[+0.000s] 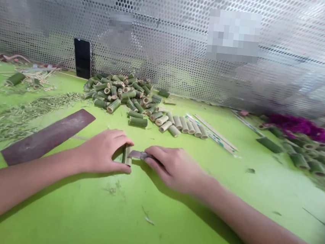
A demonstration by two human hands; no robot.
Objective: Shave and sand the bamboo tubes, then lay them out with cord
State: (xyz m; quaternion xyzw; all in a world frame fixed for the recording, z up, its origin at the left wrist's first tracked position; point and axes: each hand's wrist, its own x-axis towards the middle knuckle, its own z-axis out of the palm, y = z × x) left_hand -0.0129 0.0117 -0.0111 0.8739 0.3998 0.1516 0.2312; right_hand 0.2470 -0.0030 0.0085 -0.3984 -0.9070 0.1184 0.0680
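Note:
Between the thumb and fingers of my left hand a short bamboo piece is gripped by its two ends, partly green and partly pale. My right hand is closed round the handle of a knife. The blade points left and its tip meets the right side of the bamboo piece. Most of the handle is hidden in my fingers. Just beyond my hands lie peeled pale bamboo pieces in a rough row, with green bamboo pieces beside them.
A heap of green bamboo pieces lies at the back. A phone leans on the perforated metal panel. Dark sandpaper and green shavings are at left. Thicker bamboo and purple fibres lie at right.

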